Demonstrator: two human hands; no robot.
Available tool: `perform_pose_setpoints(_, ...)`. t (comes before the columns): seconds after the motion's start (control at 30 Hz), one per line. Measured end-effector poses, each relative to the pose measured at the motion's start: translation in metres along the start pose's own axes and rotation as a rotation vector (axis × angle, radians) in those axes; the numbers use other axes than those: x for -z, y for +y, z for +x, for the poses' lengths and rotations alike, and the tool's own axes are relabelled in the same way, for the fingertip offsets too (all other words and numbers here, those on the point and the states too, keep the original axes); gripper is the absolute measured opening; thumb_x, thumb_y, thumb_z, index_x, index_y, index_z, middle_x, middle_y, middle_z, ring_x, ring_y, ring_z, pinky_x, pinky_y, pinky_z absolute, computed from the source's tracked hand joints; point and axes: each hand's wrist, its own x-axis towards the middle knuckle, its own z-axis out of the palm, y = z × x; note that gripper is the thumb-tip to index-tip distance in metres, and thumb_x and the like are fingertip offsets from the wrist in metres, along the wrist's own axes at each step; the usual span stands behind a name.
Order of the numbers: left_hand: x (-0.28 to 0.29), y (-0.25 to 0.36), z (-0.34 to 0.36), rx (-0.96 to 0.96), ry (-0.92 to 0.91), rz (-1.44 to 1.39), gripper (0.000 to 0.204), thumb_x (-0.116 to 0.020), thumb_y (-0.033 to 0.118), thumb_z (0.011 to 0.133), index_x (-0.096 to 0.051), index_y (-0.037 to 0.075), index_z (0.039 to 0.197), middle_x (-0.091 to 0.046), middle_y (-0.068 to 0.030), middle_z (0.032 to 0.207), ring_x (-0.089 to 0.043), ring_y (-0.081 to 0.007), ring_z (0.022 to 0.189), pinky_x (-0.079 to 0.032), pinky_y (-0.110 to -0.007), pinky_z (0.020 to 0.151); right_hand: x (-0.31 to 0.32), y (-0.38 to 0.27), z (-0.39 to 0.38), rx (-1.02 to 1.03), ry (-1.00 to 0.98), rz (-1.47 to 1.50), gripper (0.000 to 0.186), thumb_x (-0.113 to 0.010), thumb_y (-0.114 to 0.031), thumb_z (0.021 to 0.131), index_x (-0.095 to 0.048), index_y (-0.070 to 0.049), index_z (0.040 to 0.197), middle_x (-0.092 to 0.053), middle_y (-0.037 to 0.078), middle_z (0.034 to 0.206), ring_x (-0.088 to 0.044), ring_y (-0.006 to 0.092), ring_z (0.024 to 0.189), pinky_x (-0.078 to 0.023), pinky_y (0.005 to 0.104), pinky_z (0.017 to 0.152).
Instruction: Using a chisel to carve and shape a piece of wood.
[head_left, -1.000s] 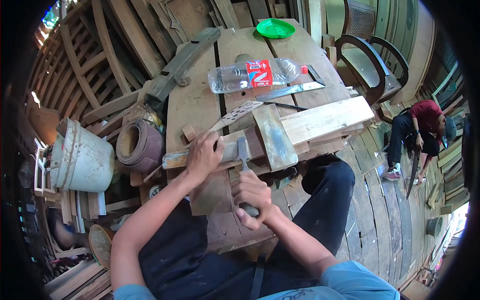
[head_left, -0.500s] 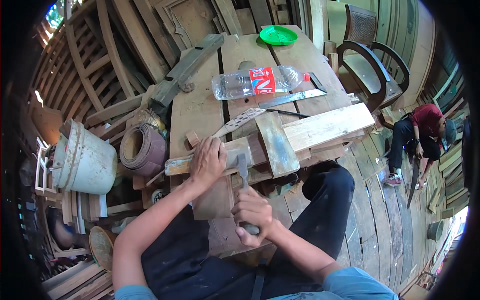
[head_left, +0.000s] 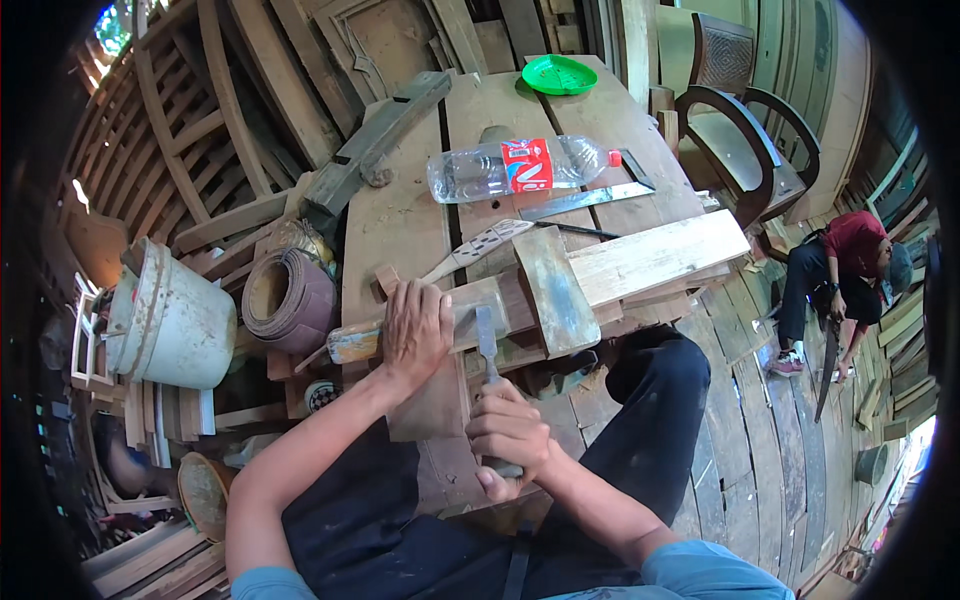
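My left hand (head_left: 415, 335) is bent over a long bar (head_left: 350, 342) with a smooth grey top (head_left: 468, 314), gripping it near the table's front. My right hand (head_left: 508, 440) grips the handle of a flat metal chisel (head_left: 487, 340), whose tip rests on that grey top just right of my left fingers. A wide plate-like piece (head_left: 555, 290), streaked blue-grey, lies across the pale board (head_left: 660, 255) to the right. Behind the bar are a small wooden block (head_left: 388, 278), a spotted pale tool (head_left: 485, 242) and a metal square (head_left: 590, 200).
A plastic bottle (head_left: 460, 170) and green dish (head_left: 560, 75) lie on the plank table (head_left: 400, 200). Buckets (head_left: 180, 330), a coiled roll (head_left: 285, 300) and timber stand at left. At right, a wooden chair (head_left: 745, 150) and a crouching person (head_left: 850, 245) with a saw (head_left: 830, 360).
The view has shifted, so the table sits a little lower in the picture. My hands keep their grips, the chisel's tip still on the grey top, with only slight movement.
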Motion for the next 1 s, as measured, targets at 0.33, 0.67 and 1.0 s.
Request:
perform_pose_setpoints(0.33, 0.004, -0.011, 0.01, -0.195, 0.028, 0.082, 0.012, -0.054, 0.018, 0.093, -0.056, 0.006, 0.094, -0.051, -0.0116, 0.087, -0.052, -0.0305, 0.086, -0.042, -0.043, 0.077, 0.006, 0.004, 0.004, 0.055, -0.032, -0.083, 0.022, -0.064, -0.021, 0.062, -0.055, -0.002, 0.07, -0.057, 0.012, 0.072, -0.055, 0.0289, 0.065, -0.043, 0.0425, 0.07)
perform_pose_setpoints(0.67, 0.006, -0.003, 0.012, -0.014, -0.097, -0.133, 0.02, -0.049, 0.019, 0.095, -0.055, 0.003, 0.084, -0.062, -0.0169, 0.081, -0.063, -0.0364, 0.079, -0.048, -0.049, 0.072, 0.001, 0.017, -0.004, 0.016, -0.111, -0.075, 0.021, -0.065, -0.019, 0.061, -0.054, -0.003, 0.07, -0.055, 0.01, 0.074, -0.054, 0.0282, 0.068, -0.043, 0.043, 0.072)
perform_pose_setpoints(1.0, -0.004, -0.003, 0.041, 0.29, -0.332, -0.058, 0.043, -0.043, 0.026, 0.101, -0.062, 0.0, 0.072, -0.063, -0.0213, 0.073, -0.062, -0.0418, 0.072, -0.048, -0.052, 0.071, -0.002, 0.021, 0.002, 0.003, -0.105, -0.102, 0.022, -0.066, -0.02, 0.063, -0.054, -0.003, 0.069, -0.055, 0.01, 0.072, -0.053, 0.0275, 0.064, -0.043, 0.0418, 0.072)
